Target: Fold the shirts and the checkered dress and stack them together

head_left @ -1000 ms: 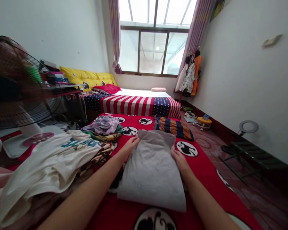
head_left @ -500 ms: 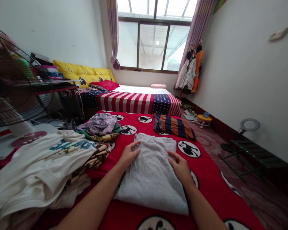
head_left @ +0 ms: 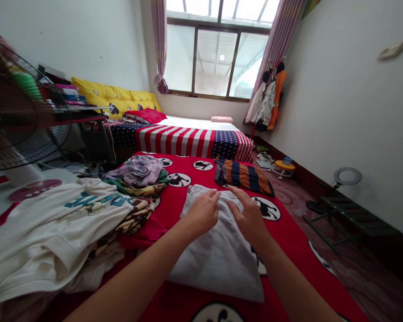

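Our left hand (head_left: 201, 214) and right hand (head_left: 250, 219), open and empty, spread above the limp grey cotton garment (head_left: 218, 255) at lower centre; its soft far edge looks easiest to pinch.

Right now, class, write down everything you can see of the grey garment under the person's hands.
The grey garment is light grey, soft, knit-looking cloth, folded into a flat, roughly rectangular bundle with slight rumples. It lies slightly angled on a red blanket. The left hand rests on its far part; the right hand is over its far right side, though contact is hard to tell.
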Available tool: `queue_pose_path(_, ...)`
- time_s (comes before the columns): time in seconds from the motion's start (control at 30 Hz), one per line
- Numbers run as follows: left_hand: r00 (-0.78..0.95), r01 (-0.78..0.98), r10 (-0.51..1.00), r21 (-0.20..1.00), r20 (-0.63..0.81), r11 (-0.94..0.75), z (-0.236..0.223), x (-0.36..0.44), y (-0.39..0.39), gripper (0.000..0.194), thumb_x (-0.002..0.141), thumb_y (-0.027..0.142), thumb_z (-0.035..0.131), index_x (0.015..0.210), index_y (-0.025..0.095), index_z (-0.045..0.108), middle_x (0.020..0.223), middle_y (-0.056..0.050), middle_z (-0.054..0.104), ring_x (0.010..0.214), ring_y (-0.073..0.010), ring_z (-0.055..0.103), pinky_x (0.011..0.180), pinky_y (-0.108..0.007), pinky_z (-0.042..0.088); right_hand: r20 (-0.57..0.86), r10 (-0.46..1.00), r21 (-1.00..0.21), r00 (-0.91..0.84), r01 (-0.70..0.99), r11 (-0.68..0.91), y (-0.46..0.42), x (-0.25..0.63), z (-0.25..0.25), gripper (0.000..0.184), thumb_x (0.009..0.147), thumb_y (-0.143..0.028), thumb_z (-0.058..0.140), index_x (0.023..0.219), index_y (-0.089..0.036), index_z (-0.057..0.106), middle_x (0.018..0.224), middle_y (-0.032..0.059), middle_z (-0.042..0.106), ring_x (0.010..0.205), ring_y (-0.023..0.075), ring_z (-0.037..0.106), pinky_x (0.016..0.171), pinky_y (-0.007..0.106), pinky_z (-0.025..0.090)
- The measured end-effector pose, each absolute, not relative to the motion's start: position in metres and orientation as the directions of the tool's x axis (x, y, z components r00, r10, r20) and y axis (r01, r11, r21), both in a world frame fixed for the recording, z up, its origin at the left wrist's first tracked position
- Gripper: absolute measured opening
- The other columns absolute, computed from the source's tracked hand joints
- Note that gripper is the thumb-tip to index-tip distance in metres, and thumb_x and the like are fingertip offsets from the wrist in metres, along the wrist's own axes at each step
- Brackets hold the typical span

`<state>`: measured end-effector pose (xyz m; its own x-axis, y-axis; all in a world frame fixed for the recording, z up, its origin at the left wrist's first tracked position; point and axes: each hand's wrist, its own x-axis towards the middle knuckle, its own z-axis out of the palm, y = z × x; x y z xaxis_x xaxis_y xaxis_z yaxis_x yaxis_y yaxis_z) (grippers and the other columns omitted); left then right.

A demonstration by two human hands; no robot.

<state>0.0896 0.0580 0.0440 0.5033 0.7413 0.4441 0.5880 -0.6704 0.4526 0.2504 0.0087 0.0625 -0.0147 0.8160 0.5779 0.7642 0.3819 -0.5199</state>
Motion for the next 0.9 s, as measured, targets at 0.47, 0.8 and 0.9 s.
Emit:
queue_pose_path(0.47,0.426,0.812,0.859,0.3,0.283,-0.501,-0.016,0.079,0.102,0.072,0.087,0.065,0.037,0.145,0.022,0.036,0.154,-0.015,0.025,0.143,-0.0328,0.014,0.114,-0.052,0.006,0.128,0.989,-0.185,0.068,0.982,-0.044,0.066,0.296,-0.01,0.068,0.093,-0.058,0.027,0.148,-0.019,0.026,0.156,0.0063,0.022,0.143,0.0249,0.016,0.113,0.052,0.014)
queue_pose_path(0.8,0.49,0.835,0.872,0.282,0.014,-0.473,0.021,0.064,0.048,0.077,0.09,0.061,0.037,0.151,0.019,0.018,0.157,-0.014,-0.005,0.142,-0.0343,-0.012,0.112,-0.057,0.007,0.078,0.994,-0.113,0.073,0.992,-0.064,0.04,0.255,0.046,0.074,0.092,-0.058,0.03,0.149,-0.012,0.02,0.156,0.0138,0.013,0.144,0.0313,0.007,0.11,0.062,0.011)
queue_pose_path(0.9,0.634,0.726,0.768,0.271,0.091,-0.632,0.019,0.036,-0.001,0.076,0.091,0.062,0.034,0.151,0.021,0.013,0.158,-0.009,-0.005,0.144,-0.028,-0.009,0.115,-0.05,0.01,0.271,0.937,-0.062,-0.22,0.967,0.245,-0.017,0.23,0.044,0.068,0.095,-0.052,0.031,0.151,-0.016,0.015,0.157,0.0085,0.012,0.145,0.0227,0.008,0.114,0.053,0.011)
